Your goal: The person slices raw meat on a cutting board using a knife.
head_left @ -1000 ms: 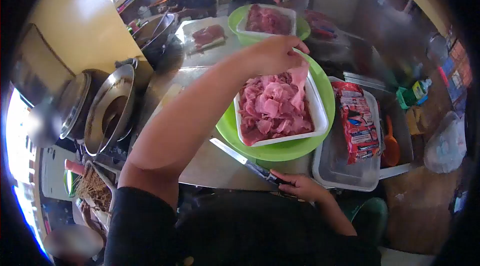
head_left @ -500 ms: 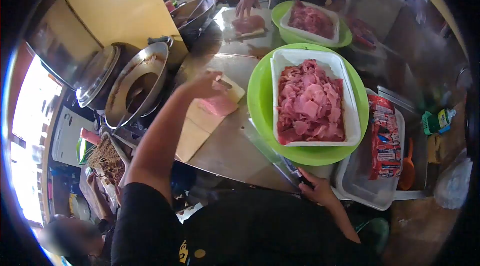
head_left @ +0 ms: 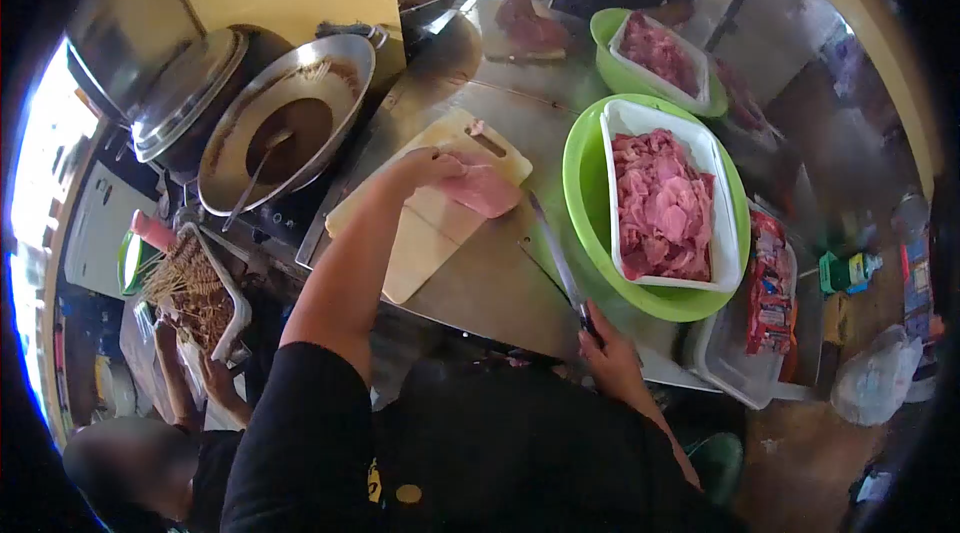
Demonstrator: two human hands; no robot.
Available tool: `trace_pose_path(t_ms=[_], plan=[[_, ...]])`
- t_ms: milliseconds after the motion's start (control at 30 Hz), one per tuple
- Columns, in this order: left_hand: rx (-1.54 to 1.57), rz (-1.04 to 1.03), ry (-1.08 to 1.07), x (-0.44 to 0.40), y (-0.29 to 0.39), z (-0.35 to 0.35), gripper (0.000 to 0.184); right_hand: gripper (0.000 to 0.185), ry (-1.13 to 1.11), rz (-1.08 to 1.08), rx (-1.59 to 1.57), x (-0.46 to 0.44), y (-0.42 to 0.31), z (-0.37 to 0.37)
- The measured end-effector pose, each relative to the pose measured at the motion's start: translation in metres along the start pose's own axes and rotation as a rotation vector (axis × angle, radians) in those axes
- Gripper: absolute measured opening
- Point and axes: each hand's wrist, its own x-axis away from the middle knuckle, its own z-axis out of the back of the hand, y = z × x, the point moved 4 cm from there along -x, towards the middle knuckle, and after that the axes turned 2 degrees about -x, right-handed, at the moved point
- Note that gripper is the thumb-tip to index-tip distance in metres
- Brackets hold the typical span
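My left hand (head_left: 430,169) is closed over the left end of a pink slab of raw meat (head_left: 482,191), which lies on a cream cutting board (head_left: 420,263). Some of its fingers are hidden. In my right hand (head_left: 610,357) is the black handle of a long knife (head_left: 562,265), its blade pointing up and away toward the meat but apart from it. Right of the blade, a white tray (head_left: 727,203) heaped with sliced raw meat (head_left: 665,208) sits in a green basin (head_left: 590,223). A small pale scrap lies near the board's handle slot.
At left stand a wide pan (head_left: 340,113) of brown sauce with a ladle (head_left: 258,178) and a lidded pot (head_left: 190,103). A co-worker's hands (head_left: 215,373) are beside a tray of skewers (head_left: 195,283). Red packets (head_left: 770,283) lie in a clear tub at right. The back panel reflects the scene.
My left hand has come down from above the board onto the meat. The knife has swung to point more upright. The view has shifted, too.
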Motion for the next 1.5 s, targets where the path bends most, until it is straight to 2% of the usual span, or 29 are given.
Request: trace_pose_path(t_ms=[67, 200, 300, 400, 500, 533, 633, 733, 833, 867, 967, 1067, 1167, 1200, 1300, 1400, 1500], plan=[[0.102, -0.055, 0.13, 0.0, -0.017, -0.008, 0.041, 0.054, -0.037, -0.045, -0.139, -0.01, -0.031, -0.006], [0.265, -0.077, 0.427, 0.059, -0.007, -0.017, 0.045, 0.053, -0.024, 0.109, -0.109, -0.028, -0.046, -0.023], [0.099, -0.125, 0.758, 0.105, -0.011, -0.015, 0.042, 0.053, -0.056, 0.196, -0.129, -0.037, -0.048, -0.038], [0.083, -0.064, 0.819, 0.148, -0.012, -0.017, 0.043, 0.053, -0.146, 0.177, -0.154, -0.042, -0.053, -0.052], [-0.021, -0.166, 0.97, 0.152, -0.027, -0.005, 0.041, 0.053, -0.175, 0.176, -0.201, -0.05, -0.054, -0.065], [0.06, -0.186, 0.994, 0.145, -0.026, 0.004, 0.04, 0.053, -0.183, 0.144, -0.259, -0.051, -0.056, -0.065], [0.164, -0.102, 0.962, 0.138, 0.002, 0.028, 0.041, 0.053, -0.172, 0.03, -0.357, -0.051, -0.077, -0.046], [-0.179, -0.363, 0.912, 0.145, 0.061, 0.034, 0.031, 0.053, -0.127, 0.021, -0.458, -0.055, -0.075, -0.031], [-0.825, -0.796, 0.789, 0.125, 0.055, 0.005, 0.028, 0.053, -0.079, 0.042, -0.437, -0.053, -0.065, -0.023], [-0.752, -0.818, 0.74, 0.124, 0.043, -0.006, 0.037, 0.053, -0.083, 0.039, -0.433, -0.051, -0.059, -0.023], [-0.431, -0.522, 0.406, 0.137, 0.004, -0.043, 0.051, 0.054, -0.108, 0.037, -0.409, -0.043, -0.046, -0.02], [-0.101, -0.336, 0.621, 0.158, -0.026, -0.044, 0.062, 0.054, -0.145, -0.011, -0.432, -0.032, -0.033, -0.02], [-0.08, -0.237, 0.72, 0.176, -0.036, -0.029, 0.065, 0.055, -0.185, -0.021, -0.435, -0.032, -0.02, -0.022], [-0.141, -0.207, 0.717, 0.179, -0.034, -0.03, 0.065, 0.055, -0.195, -0.028, -0.439, -0.032, -0.019, -0.023], [-0.419, -0.303, 0.656, 0.176, -0.02, -0.037, 0.061, 0.056, -0.231, -0.03, -0.459, -0.033, -0.024, -0.025], [-0.651, -0.367, 0.744, 0.165, 0.013, -0.05, 0.05, 0.055, -0.265, -0.015, -0.424, -0.038, -0.041, -0.025], [-0.888, -0.22, 0.62, 0.142, 0.015, -0.061, 0.044, 0.055, -0.282, 0.006, -0.399, -0.044, -0.055, -0.027]])
